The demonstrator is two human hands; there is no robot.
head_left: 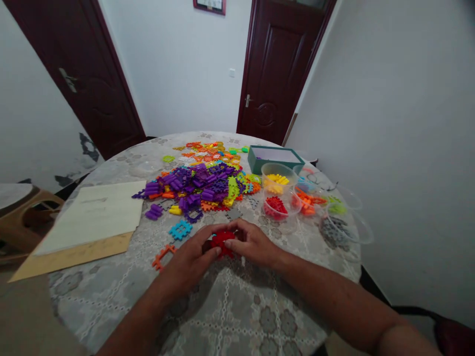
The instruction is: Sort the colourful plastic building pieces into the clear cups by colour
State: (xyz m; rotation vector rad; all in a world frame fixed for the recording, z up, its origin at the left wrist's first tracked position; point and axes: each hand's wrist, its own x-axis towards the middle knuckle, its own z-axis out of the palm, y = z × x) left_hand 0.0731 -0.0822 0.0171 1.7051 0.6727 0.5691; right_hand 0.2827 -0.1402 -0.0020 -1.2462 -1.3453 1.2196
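Note:
Both my hands meet over the near middle of the table around a red toothed plastic building piece [223, 242]. My left hand [198, 249] grips its left side, thumb in front. On its right side, my right hand [252, 242] is closed with the thumb pressed on the front face. Fingers cover part of the red piece. Just left of my left hand lie an orange square frame piece [163, 257] and a blue notched piece [180, 230]. Beyond them spreads a heap of mostly purple pieces [200, 180].
Clear plastic tubs [280, 173] at the right hold sorted yellow, red, orange, blue, green and grey pieces. A green box [276, 159] stands behind them. Paper sheets [92, 212] lie at the left on the patterned tablecloth [230, 316]. Orange and yellow pieces [208, 151] are scattered farther back.

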